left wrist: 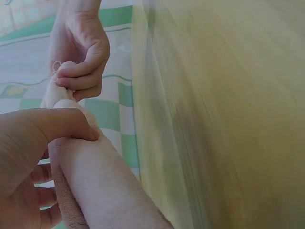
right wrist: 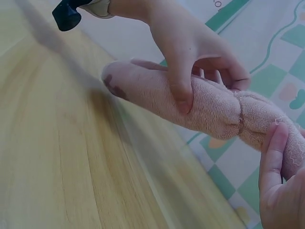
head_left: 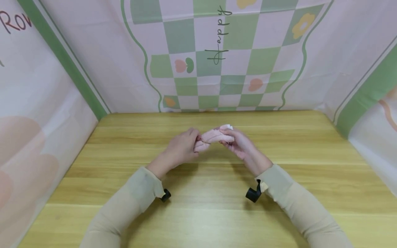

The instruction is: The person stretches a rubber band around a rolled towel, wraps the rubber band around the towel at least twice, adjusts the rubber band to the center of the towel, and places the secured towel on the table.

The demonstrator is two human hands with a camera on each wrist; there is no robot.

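Both hands hold a rolled pale pink towel above the table. Around the roll runs a thin brownish band, which cinches the cloth. On one side of the band my left hand grips the roll, thumb on the near face and fingers behind it. Beyond the band, toward the other end, my right hand pinches the cloth between thumb and fingers. Loose threads show near the right thumb in the right wrist view. The towel's left end bears a darker brown patch.
Below the hands lies a wood-grain table. A white cloth backdrop with green checks stands along its far edge, and printed cloth walls flank both sides. Black wrist mounts hang under the sleeves.
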